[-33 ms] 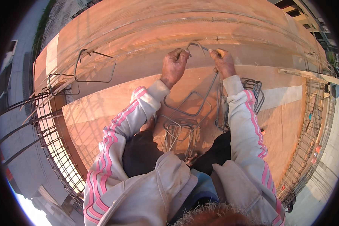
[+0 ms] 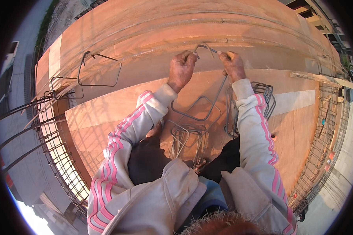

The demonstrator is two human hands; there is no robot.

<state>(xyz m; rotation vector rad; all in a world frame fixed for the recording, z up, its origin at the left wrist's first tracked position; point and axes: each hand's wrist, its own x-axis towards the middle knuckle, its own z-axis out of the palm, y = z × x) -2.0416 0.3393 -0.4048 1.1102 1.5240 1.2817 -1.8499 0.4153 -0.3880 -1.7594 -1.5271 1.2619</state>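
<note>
The bent metal rod (image 2: pixel 204 44) is up between the person's two hands, above the wooden boards (image 2: pixel 102 109), its curve arching across the gap from one to the other. The left hand (image 2: pixel 182 70) pinches it at one side between thumb and curled fingers, and the right hand (image 2: pixel 233 67) pinches it at the other. A squarish metal loop (image 2: pixel 220 91) shows below the right hand; whether it belongs to the same rod cannot be told. The rod looks thin and light enough for fingertips, yet stiff and springy, so it should hold its bend unless forced, and is hardly fragile. Dusty steel should not be very slippery, though round stock may roll in a loose pinch. The straighter lengths near each side seem the surest hold; the cut tips could scratch. Similar loops (image 2: pixel 270 96) lie by the right forearm and might snag on one another if lifted.
</note>
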